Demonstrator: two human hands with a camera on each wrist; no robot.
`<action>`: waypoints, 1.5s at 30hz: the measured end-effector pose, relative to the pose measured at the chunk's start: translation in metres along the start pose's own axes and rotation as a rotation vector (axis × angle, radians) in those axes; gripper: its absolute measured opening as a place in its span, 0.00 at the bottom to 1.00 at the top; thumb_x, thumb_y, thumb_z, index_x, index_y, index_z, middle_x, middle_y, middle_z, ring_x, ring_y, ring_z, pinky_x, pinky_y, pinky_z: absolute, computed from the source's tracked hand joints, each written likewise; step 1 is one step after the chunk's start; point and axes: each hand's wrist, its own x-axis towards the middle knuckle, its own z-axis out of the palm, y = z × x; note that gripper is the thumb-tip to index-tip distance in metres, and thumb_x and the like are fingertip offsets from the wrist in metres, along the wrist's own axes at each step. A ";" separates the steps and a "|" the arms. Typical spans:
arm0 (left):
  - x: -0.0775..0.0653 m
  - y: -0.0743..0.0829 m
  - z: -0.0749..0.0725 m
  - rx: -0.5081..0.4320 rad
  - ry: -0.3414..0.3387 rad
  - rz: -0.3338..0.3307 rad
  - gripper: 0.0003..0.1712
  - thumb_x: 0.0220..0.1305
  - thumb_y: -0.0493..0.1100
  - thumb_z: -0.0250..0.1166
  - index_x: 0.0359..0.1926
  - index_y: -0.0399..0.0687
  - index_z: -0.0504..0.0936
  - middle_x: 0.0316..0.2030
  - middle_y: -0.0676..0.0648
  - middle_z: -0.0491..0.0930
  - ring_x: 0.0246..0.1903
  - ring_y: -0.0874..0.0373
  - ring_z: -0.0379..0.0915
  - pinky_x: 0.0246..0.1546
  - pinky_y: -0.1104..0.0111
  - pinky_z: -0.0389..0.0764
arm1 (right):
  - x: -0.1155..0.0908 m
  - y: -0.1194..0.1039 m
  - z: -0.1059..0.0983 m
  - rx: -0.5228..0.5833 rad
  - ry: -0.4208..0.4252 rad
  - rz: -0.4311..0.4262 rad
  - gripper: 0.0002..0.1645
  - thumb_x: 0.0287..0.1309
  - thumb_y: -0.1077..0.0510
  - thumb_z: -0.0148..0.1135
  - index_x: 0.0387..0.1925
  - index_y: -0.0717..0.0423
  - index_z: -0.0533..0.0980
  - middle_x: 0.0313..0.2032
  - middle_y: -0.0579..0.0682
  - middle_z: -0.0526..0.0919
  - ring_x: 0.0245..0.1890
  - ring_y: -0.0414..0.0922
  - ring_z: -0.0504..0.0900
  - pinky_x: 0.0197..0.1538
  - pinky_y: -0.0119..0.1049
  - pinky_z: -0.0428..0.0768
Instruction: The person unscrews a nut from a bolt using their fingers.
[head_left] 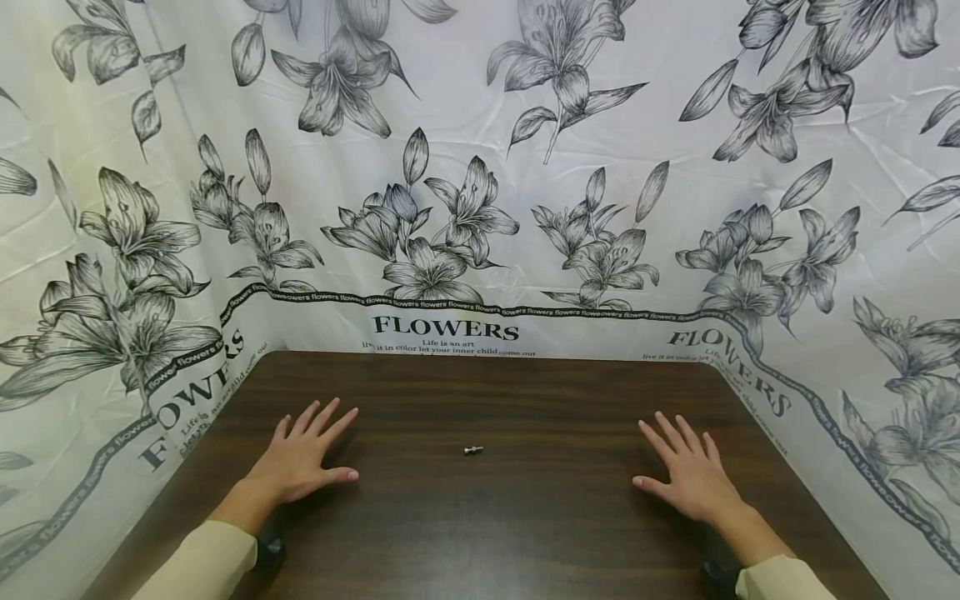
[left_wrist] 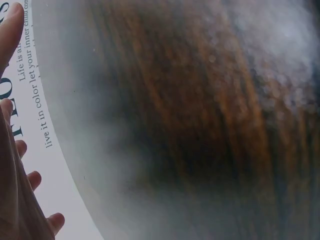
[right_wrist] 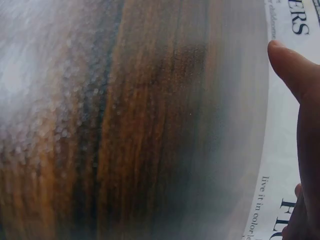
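A small silvery metal piece (head_left: 473,450), which looks like a bolt with a nut on it, lies on its side near the middle of the dark wooden table (head_left: 480,533). To its left my left hand (head_left: 300,462) is held over the table with fingers spread and straight, nothing in it. My right hand (head_left: 690,475) mirrors it on the other side, fingers apart and holding nothing. Both hands stand well away from the metal piece. At the left wrist view's edge show the left fingers (left_wrist: 34,180); the right thumb (right_wrist: 292,67) appears in the right wrist view.
A white curtain (head_left: 465,250) printed with black flowers and lettering surrounds the table's back and sides. Pale sleeves (head_left: 198,562) cover both forearms, and a dark band (head_left: 270,554) sits at the left wrist.
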 end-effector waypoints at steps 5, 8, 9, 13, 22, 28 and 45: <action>0.002 -0.001 0.001 -0.005 -0.039 -0.004 0.56 0.51 0.80 0.55 0.75 0.62 0.54 0.73 0.40 0.51 0.69 0.34 0.46 0.59 0.31 0.48 | -0.001 -0.001 0.001 0.013 0.004 -0.020 0.54 0.54 0.28 0.61 0.75 0.41 0.52 0.74 0.55 0.49 0.71 0.64 0.48 0.61 0.71 0.46; 0.002 0.001 -0.001 -0.013 -0.042 -0.007 0.56 0.51 0.81 0.55 0.75 0.62 0.54 0.73 0.40 0.52 0.69 0.35 0.48 0.59 0.32 0.49 | -0.001 -0.001 0.002 0.018 0.013 -0.034 0.54 0.54 0.29 0.61 0.75 0.42 0.53 0.74 0.55 0.49 0.71 0.63 0.48 0.61 0.71 0.49; 0.002 0.002 -0.002 -0.013 -0.040 -0.009 0.56 0.51 0.81 0.55 0.75 0.61 0.54 0.73 0.40 0.52 0.69 0.35 0.48 0.59 0.32 0.50 | 0.000 -0.002 0.003 0.019 0.022 -0.043 0.53 0.54 0.29 0.62 0.75 0.41 0.53 0.74 0.55 0.50 0.71 0.63 0.49 0.60 0.71 0.51; 0.002 0.009 -0.007 -0.025 -0.030 -0.012 0.56 0.51 0.80 0.56 0.75 0.60 0.56 0.72 0.39 0.55 0.67 0.35 0.52 0.58 0.33 0.53 | 0.001 -0.006 0.004 0.052 0.061 -0.074 0.52 0.53 0.32 0.64 0.74 0.43 0.56 0.73 0.56 0.53 0.69 0.64 0.53 0.55 0.73 0.58; 0.006 0.022 -0.007 -0.098 -0.012 0.001 0.57 0.49 0.79 0.59 0.75 0.61 0.56 0.70 0.39 0.59 0.65 0.34 0.57 0.55 0.33 0.58 | 0.007 -0.018 0.008 0.175 0.047 -0.058 0.51 0.55 0.35 0.65 0.75 0.42 0.54 0.73 0.57 0.54 0.69 0.63 0.54 0.52 0.75 0.60; 0.010 0.034 -0.007 -0.178 0.009 0.011 0.57 0.49 0.76 0.63 0.76 0.64 0.53 0.69 0.39 0.61 0.63 0.34 0.60 0.52 0.34 0.61 | 0.014 -0.027 0.013 0.263 0.053 -0.050 0.50 0.55 0.37 0.67 0.73 0.49 0.58 0.71 0.60 0.57 0.68 0.65 0.56 0.54 0.74 0.60; 0.021 0.062 0.006 -0.327 -0.010 -0.055 0.56 0.50 0.72 0.67 0.75 0.60 0.55 0.66 0.41 0.65 0.62 0.37 0.64 0.54 0.34 0.61 | 0.022 -0.062 0.024 0.409 0.067 -0.053 0.46 0.56 0.43 0.68 0.71 0.53 0.61 0.67 0.58 0.66 0.64 0.61 0.65 0.58 0.63 0.66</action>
